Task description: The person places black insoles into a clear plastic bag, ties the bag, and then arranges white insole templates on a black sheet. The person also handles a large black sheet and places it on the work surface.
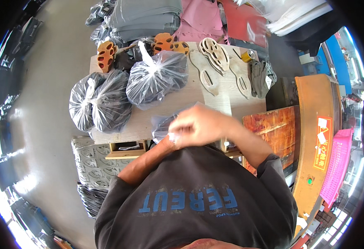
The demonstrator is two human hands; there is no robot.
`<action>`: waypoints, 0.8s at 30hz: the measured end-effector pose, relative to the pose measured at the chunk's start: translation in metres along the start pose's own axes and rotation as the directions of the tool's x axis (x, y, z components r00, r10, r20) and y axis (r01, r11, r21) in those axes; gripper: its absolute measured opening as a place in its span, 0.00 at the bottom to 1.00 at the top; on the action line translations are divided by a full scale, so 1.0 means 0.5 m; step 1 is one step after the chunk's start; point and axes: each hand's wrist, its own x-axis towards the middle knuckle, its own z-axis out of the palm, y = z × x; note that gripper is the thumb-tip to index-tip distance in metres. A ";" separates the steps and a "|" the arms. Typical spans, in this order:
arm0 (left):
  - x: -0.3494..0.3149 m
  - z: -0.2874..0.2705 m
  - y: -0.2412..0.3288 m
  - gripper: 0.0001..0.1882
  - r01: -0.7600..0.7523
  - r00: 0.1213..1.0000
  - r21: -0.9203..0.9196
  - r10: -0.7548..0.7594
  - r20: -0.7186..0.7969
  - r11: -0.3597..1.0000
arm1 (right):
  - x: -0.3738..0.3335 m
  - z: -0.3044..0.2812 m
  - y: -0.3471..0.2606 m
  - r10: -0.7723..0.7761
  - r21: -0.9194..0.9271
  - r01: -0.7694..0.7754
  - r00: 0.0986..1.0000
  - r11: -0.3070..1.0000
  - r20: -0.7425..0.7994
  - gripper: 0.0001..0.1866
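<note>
My right hand (200, 124) is closed over the neck of a clear plastic bag (162, 126) filled with dark pieces, held just above the front edge of the wooden table (190, 99). My left hand (171, 139) is mostly hidden under the right one; it pinches the same bag from below. The bag bulges out to the left of my hands. Two tied bags of the same dark pieces lie further back: one (157, 79) in the middle of the table, one (99, 103) at its left edge.
Wooden sole-shaped templates (215, 58) and orange ones (107, 56) lie at the table's back. Grey sheet stacks (144, 16) and pink and red sheets (202, 18) lie behind. Grey moulded sheets (92, 159) are piled left of me. An orange machine (314, 137) stands right.
</note>
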 end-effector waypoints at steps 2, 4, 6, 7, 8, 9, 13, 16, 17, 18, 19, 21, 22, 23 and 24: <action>0.009 -0.006 0.006 0.22 0.136 0.991 0.279 -0.130 -0.037 0.951 | -0.001 -0.045 0.057 -0.248 -0.285 0.150 0.903 0.947 -0.350 0.22; 0.013 -0.012 0.025 0.26 0.242 0.970 0.425 -0.201 -0.140 0.872 | -0.052 -0.063 0.091 0.012 -0.180 -0.055 0.973 0.982 -0.231 0.19; 0.025 -0.031 0.055 0.30 0.299 0.948 0.448 -0.317 -0.035 0.843 | -0.066 -0.064 0.112 0.181 -0.142 -0.219 0.954 0.965 -0.238 0.17; 0.027 -0.030 0.065 0.30 0.382 0.918 0.352 -0.395 -0.039 0.854 | -0.070 -0.055 0.110 0.308 -0.127 -0.342 0.924 0.931 -0.229 0.15; 0.027 -0.029 0.075 0.31 0.402 0.915 0.218 -0.402 -0.045 0.889 | -0.073 -0.041 0.102 0.277 -0.104 -0.323 0.908 0.941 -0.316 0.14; 0.030 -0.034 0.085 0.29 0.500 0.866 0.015 -0.499 -0.043 0.866 | -0.077 -0.020 0.086 0.312 -0.074 -0.365 0.870 0.928 -0.381 0.12; 0.038 -0.053 0.111 0.29 0.511 0.855 -0.251 -0.516 0.053 0.822 | -0.084 0.051 0.022 0.233 -0.157 -0.298 0.913 0.941 -0.336 0.12; 0.031 -0.051 0.116 0.32 0.377 0.919 0.101 -0.385 0.079 0.921 | -0.091 0.036 0.038 0.390 0.047 -0.387 0.917 0.921 -0.083 0.15; 0.025 -0.045 0.115 0.33 0.381 0.915 0.148 -0.395 0.080 0.913 | -0.091 0.016 0.060 0.390 0.219 -0.344 0.892 0.913 -0.229 0.15; 0.021 -0.037 0.112 0.34 0.250 0.952 0.316 -0.291 0.089 0.915 | -0.090 -0.004 0.085 0.544 0.379 -0.416 0.763 0.827 -0.350 0.16; 0.016 -0.028 0.108 0.33 -0.073 0.992 0.519 0.008 0.125 0.852 | -0.077 -0.008 0.115 0.466 0.405 -0.331 0.831 0.852 -0.302 0.16; 0.017 -0.017 0.096 0.29 -0.339 0.934 0.779 0.285 0.213 0.527 | -0.046 -0.002 0.169 0.364 0.460 -0.222 0.899 0.860 -0.246 0.16; 0.019 -0.015 0.088 0.28 -0.359 0.915 0.844 0.327 0.235 0.399 | -0.039 0.006 0.189 0.395 0.445 -0.268 0.892 0.854 -0.221 0.17; 0.022 -0.017 0.079 0.26 -0.349 0.892 0.900 0.387 0.233 0.262 | -0.029 0.015 0.207 0.365 0.429 -0.257 0.911 0.866 -0.191 0.19; 0.026 -0.021 0.068 0.24 -0.314 0.898 0.916 0.391 0.201 0.250 | -0.023 0.022 0.220 0.314 0.411 -0.229 0.937 0.882 -0.152 0.20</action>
